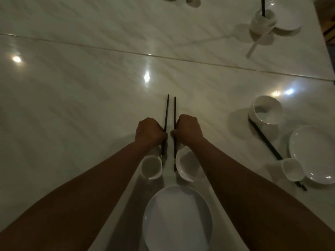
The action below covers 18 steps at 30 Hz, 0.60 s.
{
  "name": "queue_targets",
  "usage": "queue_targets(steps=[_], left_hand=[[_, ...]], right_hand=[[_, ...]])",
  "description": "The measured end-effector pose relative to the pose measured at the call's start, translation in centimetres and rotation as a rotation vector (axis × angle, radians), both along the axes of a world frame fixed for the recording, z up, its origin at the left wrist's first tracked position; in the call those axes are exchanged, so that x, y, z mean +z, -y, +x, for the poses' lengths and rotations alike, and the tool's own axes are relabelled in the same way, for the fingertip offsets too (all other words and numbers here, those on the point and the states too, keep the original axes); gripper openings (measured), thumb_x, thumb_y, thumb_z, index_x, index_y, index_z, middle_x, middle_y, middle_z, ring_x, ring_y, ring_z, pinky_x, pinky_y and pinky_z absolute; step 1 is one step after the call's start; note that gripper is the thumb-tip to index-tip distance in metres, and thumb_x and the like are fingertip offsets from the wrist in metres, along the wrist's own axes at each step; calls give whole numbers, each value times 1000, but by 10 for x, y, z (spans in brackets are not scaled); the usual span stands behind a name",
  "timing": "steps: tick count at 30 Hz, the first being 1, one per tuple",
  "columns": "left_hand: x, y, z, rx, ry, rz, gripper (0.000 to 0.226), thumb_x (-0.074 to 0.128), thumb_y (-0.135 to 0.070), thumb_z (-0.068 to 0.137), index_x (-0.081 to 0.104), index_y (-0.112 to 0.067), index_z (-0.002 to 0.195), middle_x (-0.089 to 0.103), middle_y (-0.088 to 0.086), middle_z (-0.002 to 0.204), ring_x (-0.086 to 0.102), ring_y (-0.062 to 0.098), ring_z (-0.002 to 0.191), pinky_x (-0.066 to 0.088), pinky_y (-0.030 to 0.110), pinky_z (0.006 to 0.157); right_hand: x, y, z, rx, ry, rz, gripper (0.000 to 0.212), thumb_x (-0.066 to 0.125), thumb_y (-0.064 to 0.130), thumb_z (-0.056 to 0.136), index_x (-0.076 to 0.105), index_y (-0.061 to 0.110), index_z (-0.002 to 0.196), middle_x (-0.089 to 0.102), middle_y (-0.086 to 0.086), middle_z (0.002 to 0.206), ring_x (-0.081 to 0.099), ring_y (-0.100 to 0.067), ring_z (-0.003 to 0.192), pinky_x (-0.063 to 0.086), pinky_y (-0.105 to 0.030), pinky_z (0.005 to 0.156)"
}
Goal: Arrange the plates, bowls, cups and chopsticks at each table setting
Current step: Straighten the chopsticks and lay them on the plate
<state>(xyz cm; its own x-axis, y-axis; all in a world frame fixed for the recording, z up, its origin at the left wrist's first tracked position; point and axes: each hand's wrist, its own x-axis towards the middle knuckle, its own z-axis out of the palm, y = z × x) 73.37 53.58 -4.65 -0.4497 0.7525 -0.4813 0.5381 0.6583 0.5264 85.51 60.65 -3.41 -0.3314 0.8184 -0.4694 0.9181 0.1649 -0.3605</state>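
My left hand (149, 132) is closed on one dark chopstick (166, 109). My right hand (188, 130) is closed on the other chopstick (175, 107). Both sticks point away from me, side by side and nearly parallel, a small gap between them. Below my hands stand a white cup (150, 166) on the left and a white bowl (189, 164) on the right, with the sticks' near ends between them. A white plate (176, 220) lies closest to me, between my forearms.
At the right is another setting: a bowl (265, 110), a plate (312, 153), a cup (292, 169) and a pair of dark chopsticks (265, 139) lying diagonally. Far right at the back are a bowl (288, 19), a cup (262, 22) and a white spoon (252, 49). A seam (126, 51) crosses the white table.
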Motion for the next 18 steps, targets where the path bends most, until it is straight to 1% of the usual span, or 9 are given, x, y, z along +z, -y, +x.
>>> queue_targets(steps=[2, 4, 6, 9, 11, 13, 14, 16, 18], left_hand=[[2, 3, 0, -10, 5, 18, 18, 79, -29, 72, 77, -12, 80, 72, 3, 71, 69, 14, 67, 60, 33, 73], [5, 8, -2, -26, -21, 64, 25, 75, -36, 78, 77, -12, 84, 73, 3, 73, 69, 14, 69, 59, 32, 76], [14, 19, -5, -30, -53, 103, 34, 71, -44, 80, 73, -14, 96, 73, 1, 83, 66, 10, 75, 54, 27, 79], [35, 48, -7, -151, -10, 85, 56, 71, -60, 72, 63, -23, 115, 68, -6, 93, 61, 3, 79, 50, 22, 75], [45, 72, -4, -272, -13, 35, 73, 74, -66, 63, 56, -30, 124, 64, -8, 109, 60, 6, 92, 52, 27, 81], [49, 94, 3, -357, -26, -38, 90, 79, -63, 56, 45, -33, 134, 54, -7, 125, 54, 13, 110, 49, 34, 93], [49, 102, 8, -388, -36, -56, 95, 81, -59, 55, 40, -34, 137, 50, -6, 129, 51, 15, 115, 47, 35, 96], [45, 114, 17, -419, -79, -31, 96, 84, -46, 58, 35, -33, 140, 46, -5, 130, 50, 17, 115, 46, 31, 92], [42, 120, 24, -402, -129, 20, 89, 84, -32, 62, 38, -29, 138, 47, -3, 126, 53, 20, 112, 46, 30, 88]], right_hand=[[-1, -1, 0, 8, 11, 2, 33, 78, 28, 80, 62, 8, 101, 63, -6, 98, 59, -20, 84, 42, -27, 64], [2, -1, 4, 25, -8, 3, 39, 75, 37, 83, 64, 7, 106, 65, -8, 103, 61, -22, 91, 46, -29, 70], [10, -1, 15, 55, -52, 15, 44, 70, 45, 87, 64, 9, 112, 66, -8, 108, 61, -22, 97, 49, -31, 77], [35, 8, 41, 171, -99, 6, 53, 69, 55, 83, 60, 20, 122, 64, -2, 117, 59, -17, 103, 51, -33, 87], [53, 23, 62, 287, -93, -27, 69, 74, 60, 74, 53, 28, 131, 55, 0, 132, 52, -19, 117, 47, -37, 98], [63, 45, 82, 366, -22, -60, 93, 79, 66, 63, 41, 34, 142, 36, 0, 150, 37, -24, 134, 39, -45, 108], [64, 55, 90, 388, 18, -60, 105, 80, 68, 58, 33, 35, 146, 26, -1, 155, 29, -27, 138, 36, -48, 111], [59, 73, 99, 398, 49, -42, 119, 82, 68, 54, 21, 35, 151, 10, -3, 160, 18, -30, 143, 33, -52, 113], [51, 85, 101, 372, 21, -13, 122, 85, 62, 56, 16, 34, 152, 7, -3, 160, 15, -32, 144, 33, -53, 112]])
